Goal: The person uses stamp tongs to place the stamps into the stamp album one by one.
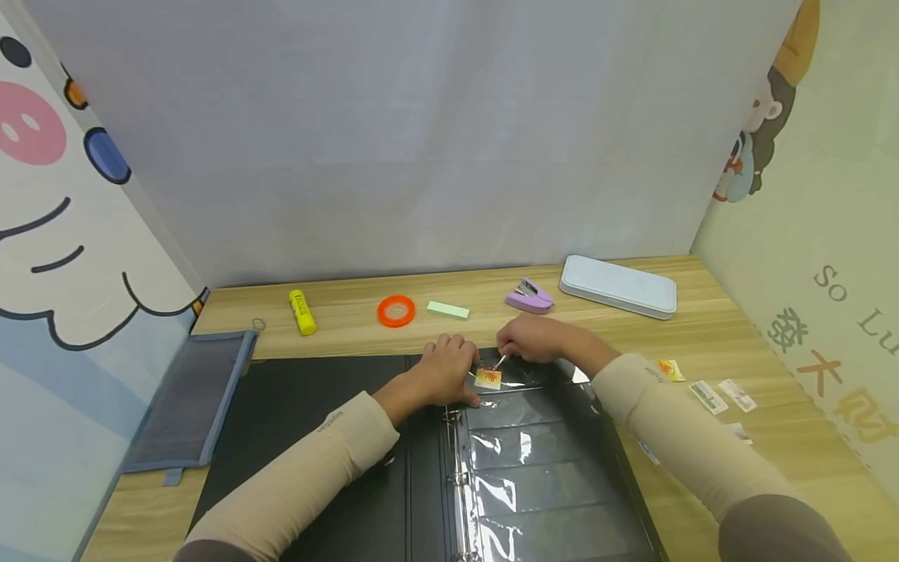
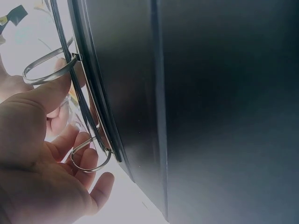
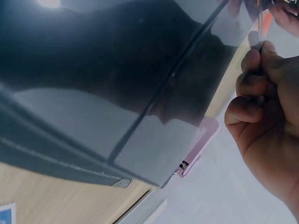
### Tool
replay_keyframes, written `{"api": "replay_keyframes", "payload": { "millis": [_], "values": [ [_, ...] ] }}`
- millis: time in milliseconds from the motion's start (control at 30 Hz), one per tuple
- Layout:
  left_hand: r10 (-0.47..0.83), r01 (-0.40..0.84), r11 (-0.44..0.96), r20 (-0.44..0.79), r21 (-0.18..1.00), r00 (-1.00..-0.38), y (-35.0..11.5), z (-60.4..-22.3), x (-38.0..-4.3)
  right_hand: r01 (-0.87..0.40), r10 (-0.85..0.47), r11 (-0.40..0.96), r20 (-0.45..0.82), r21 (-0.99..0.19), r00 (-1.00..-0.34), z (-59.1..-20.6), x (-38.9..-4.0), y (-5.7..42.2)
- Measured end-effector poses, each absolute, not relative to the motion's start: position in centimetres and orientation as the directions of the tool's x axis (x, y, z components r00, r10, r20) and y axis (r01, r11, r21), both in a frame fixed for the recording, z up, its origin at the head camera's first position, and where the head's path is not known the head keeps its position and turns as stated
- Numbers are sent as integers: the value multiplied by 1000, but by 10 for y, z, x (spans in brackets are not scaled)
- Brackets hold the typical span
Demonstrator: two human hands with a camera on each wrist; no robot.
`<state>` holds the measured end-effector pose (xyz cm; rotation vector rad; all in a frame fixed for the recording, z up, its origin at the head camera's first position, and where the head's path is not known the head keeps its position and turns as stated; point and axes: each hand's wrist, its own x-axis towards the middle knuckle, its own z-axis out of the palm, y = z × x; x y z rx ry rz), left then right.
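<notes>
Black binder (image 1: 302, 390), clear pocket sheet (image 1: 548, 445), stamp (image 1: 488, 379) at top pocket (image 1: 527, 378), right grip (image 1: 528, 337) pinching tweezers (image 1: 499, 362), left grip (image 1: 447, 371) hold unclear

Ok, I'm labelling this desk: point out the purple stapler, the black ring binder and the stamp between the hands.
Purple stapler (image 1: 531, 300), head view: middle of its body.
Black ring binder (image 1: 295, 390), head view: bare inside of its left cover.
Yellow-and-orange stamp (image 1: 488, 379), head view: middle of its face.

Binder (image 1: 316, 406) on the table (image 1: 351, 334), pouch (image 1: 186, 402) to its left, loose stamps (image 1: 708, 397) off right! Behind, left to right: glue stick (image 1: 303, 313), tape roll (image 1: 382, 311), strip (image 1: 448, 311), stapler (image 1: 530, 297), case (image 1: 618, 286). One stamp (image 1: 488, 379) lies between left hand (image 1: 444, 371) and right hand (image 1: 534, 337)!
</notes>
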<state>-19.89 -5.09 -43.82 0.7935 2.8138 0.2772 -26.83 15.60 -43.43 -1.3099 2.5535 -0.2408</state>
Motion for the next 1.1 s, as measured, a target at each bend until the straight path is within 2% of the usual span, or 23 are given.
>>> {"api": "replay_keyframes", "payload": {
  "millis": [200, 633, 833, 1100],
  "values": [
    [535, 498, 836, -139, 232, -833, -51, -439, -199, -784, -829, 558, -144, -273, -540, -433, -268, 153],
    [538, 501, 833, -134, 236, -832, -52, -440, -200, -733, -796, 605, -253, -311, -549, -427, -269, 154],
    [537, 499, 834, -143, 234, -831, -52, -442, -200, -749, -811, 585, -237, -311, -534, -430, -272, 152],
    [530, 493, 840, -146, 228, -835, -52, -442, -200, -789, -828, 561, -167, -250, -536, -427, -277, 157]
  ]
}}
